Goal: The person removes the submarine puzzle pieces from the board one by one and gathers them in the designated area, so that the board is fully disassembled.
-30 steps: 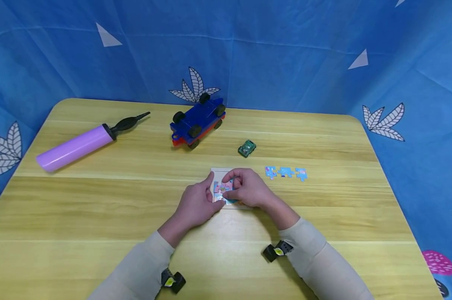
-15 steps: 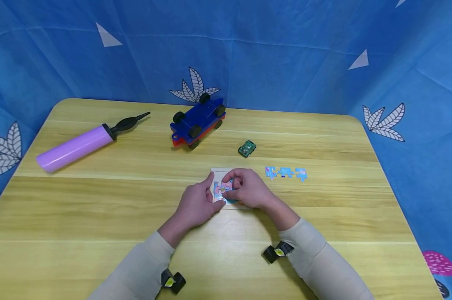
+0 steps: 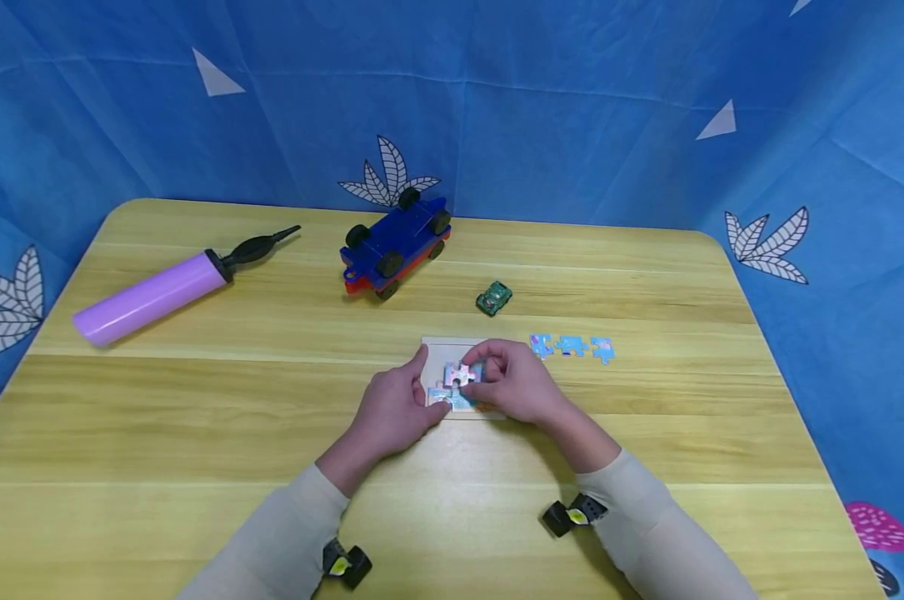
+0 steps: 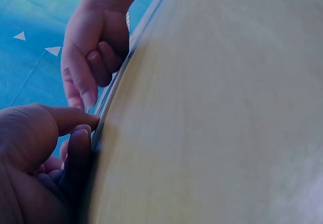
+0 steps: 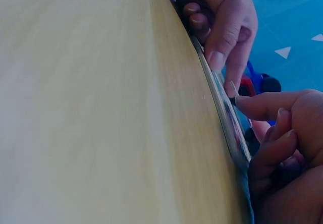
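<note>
A small puzzle board (image 3: 438, 352) lies at the middle of the table, with several pieces fitted along its near part (image 3: 462, 403). My left hand (image 3: 395, 404) holds the board at its left side, thumb at the near edge and forefinger along the left edge. Between thumb and forefinger my right hand (image 3: 517, 379) pinches a pink and blue puzzle piece (image 3: 461, 373), tilted over the board. From the right wrist, that piece shows only as a thin edge (image 5: 233, 89) at the fingertips. The right hand covers the board's right part in the head view.
Three loose blue puzzle pieces (image 3: 571, 345) lie in a row to the right. Behind the board sits a small green toy car (image 3: 494, 297). Farther back are a blue and red toy vehicle (image 3: 397, 242) with wheels up and a purple hand pump (image 3: 155, 297) at left.
The right hand has lifted the puzzle piece from the board's left part and shifted slightly right with it, baring some of the board. The left hand has stayed in place.
</note>
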{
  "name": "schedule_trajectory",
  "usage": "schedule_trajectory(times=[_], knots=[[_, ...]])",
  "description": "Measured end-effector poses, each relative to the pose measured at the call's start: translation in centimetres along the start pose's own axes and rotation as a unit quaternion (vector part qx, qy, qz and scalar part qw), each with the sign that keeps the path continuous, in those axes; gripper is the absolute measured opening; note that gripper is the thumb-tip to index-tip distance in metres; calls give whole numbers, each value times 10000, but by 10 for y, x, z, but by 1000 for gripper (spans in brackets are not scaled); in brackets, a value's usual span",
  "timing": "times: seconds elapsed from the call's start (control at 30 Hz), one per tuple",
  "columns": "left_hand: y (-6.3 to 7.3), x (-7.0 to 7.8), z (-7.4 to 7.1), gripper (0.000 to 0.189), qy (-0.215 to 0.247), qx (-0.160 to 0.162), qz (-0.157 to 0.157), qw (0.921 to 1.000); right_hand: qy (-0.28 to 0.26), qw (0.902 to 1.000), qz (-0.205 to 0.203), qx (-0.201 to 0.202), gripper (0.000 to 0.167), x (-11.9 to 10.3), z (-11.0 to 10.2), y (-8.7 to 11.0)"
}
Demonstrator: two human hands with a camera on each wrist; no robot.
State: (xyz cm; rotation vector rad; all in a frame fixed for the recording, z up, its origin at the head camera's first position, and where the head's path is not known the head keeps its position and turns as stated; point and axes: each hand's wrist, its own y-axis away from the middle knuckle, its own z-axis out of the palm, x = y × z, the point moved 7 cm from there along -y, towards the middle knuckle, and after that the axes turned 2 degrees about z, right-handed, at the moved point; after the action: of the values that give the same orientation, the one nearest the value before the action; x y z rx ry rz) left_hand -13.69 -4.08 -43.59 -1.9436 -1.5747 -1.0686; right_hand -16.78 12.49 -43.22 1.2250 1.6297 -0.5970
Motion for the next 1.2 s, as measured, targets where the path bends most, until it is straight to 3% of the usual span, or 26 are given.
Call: schedule_trajectory(times=[0.5,1.2], knots=[[1,1,1,91,2,10,-215,9998,-72,9994,139,324,29,20,-36,32],[0,0,1,92,-9,-24,-282,9996,71,9977,502,461,27,48,-82,55]])
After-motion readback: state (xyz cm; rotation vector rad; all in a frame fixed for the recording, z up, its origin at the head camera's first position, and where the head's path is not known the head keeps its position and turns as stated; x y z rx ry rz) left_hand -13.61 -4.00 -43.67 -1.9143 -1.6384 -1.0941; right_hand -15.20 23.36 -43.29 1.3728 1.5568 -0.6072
